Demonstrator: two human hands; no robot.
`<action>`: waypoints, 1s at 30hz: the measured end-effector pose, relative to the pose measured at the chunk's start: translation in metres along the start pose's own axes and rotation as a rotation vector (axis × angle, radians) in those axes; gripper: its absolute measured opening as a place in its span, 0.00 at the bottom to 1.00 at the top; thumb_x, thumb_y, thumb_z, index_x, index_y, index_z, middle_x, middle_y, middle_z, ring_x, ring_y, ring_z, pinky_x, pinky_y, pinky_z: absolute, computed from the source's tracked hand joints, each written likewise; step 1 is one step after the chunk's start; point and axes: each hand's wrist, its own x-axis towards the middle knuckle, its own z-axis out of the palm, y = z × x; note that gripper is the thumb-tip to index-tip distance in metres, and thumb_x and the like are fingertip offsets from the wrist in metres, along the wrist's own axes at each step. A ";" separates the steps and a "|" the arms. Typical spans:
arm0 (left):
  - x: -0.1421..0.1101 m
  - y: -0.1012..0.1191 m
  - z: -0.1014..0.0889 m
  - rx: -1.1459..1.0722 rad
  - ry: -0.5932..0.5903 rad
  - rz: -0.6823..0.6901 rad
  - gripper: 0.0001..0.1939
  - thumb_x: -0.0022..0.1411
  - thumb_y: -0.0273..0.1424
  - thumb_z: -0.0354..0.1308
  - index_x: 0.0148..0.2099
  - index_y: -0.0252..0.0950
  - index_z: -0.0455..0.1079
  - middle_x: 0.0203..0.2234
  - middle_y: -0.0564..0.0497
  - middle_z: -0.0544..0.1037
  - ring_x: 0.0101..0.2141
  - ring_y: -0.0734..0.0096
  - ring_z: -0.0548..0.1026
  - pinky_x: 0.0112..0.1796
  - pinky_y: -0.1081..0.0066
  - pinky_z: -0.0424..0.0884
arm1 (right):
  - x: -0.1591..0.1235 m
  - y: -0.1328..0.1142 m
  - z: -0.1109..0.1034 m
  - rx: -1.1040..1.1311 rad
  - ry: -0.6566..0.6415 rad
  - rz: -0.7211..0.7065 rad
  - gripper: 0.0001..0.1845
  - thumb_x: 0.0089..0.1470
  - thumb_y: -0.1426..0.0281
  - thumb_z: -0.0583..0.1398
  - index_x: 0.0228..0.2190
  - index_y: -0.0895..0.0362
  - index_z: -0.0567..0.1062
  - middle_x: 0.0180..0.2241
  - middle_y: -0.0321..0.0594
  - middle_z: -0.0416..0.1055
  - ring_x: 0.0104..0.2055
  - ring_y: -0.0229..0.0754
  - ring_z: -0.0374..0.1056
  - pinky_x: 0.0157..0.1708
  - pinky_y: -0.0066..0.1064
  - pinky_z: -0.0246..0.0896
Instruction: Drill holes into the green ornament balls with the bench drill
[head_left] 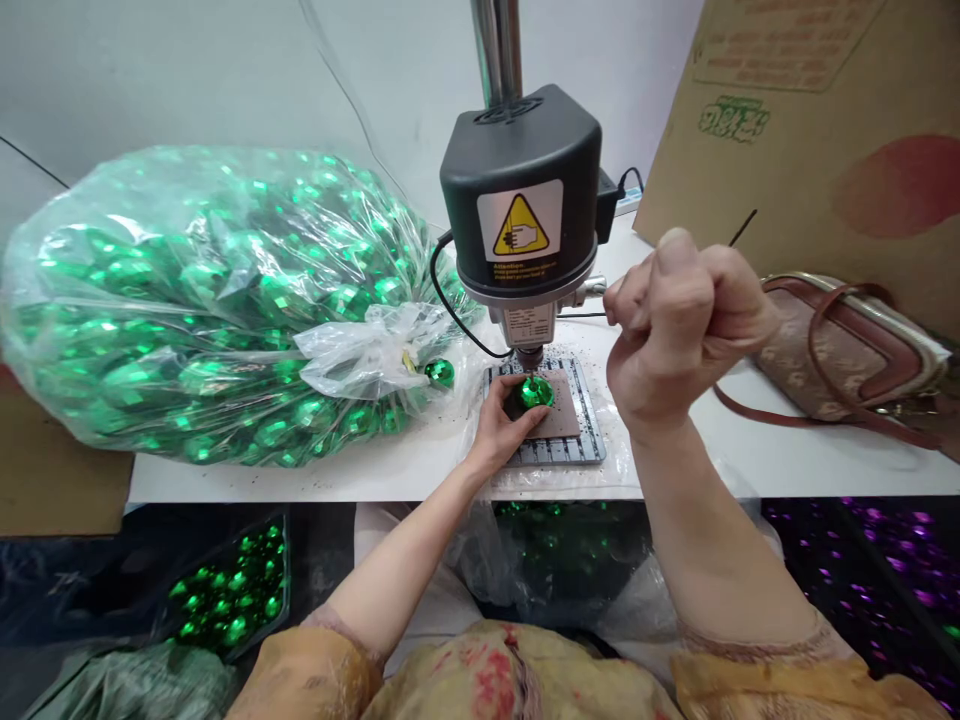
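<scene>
My left hand point(504, 425) pinches a shiny green faceted ball point(537, 391) between thumb and fingers. It holds the ball on a brown board point(559, 410), directly under the chuck point(529, 356) of a small black drill press point(521, 200). Whether the bit touches the ball is too small to tell. To the right of the drill head, my right hand point(682, 325) is raised and closed in a fist around the drill press lever, which the fingers mostly hide. A metal hub point(592, 288) shows between the drill head and that fist.
A large clear bag point(210, 300) of green balls fills the table's left side, with one loose ball point(439, 373) by its knot. A brown handbag point(840, 350) and cardboard box point(810, 120) stand right. Dark shavings surround the slotted base point(592, 450). Green balls point(232, 590) lie below.
</scene>
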 end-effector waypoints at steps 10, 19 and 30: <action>-0.001 -0.002 0.002 -0.029 0.008 0.027 0.28 0.55 0.46 0.73 0.52 0.38 0.69 0.45 0.46 0.79 0.46 0.60 0.78 0.48 0.62 0.74 | -0.012 0.004 -0.012 -0.017 -0.051 -0.072 0.30 0.61 0.66 0.60 0.19 0.58 0.46 0.15 0.28 0.44 0.18 0.25 0.46 0.21 0.27 0.49; -0.001 -0.002 0.003 -0.034 0.015 0.041 0.28 0.55 0.47 0.73 0.51 0.38 0.69 0.44 0.46 0.79 0.46 0.61 0.78 0.48 0.62 0.74 | -0.018 0.014 -0.018 0.077 -0.064 -0.171 0.29 0.59 0.72 0.60 0.19 0.58 0.45 0.14 0.28 0.43 0.16 0.24 0.43 0.19 0.26 0.45; -0.001 -0.002 0.002 -0.006 0.015 0.042 0.27 0.56 0.45 0.72 0.51 0.38 0.69 0.44 0.46 0.78 0.46 0.61 0.77 0.49 0.61 0.73 | -0.023 0.017 -0.024 0.080 -0.082 -0.182 0.28 0.58 0.74 0.59 0.18 0.58 0.46 0.14 0.28 0.45 0.17 0.25 0.44 0.20 0.27 0.46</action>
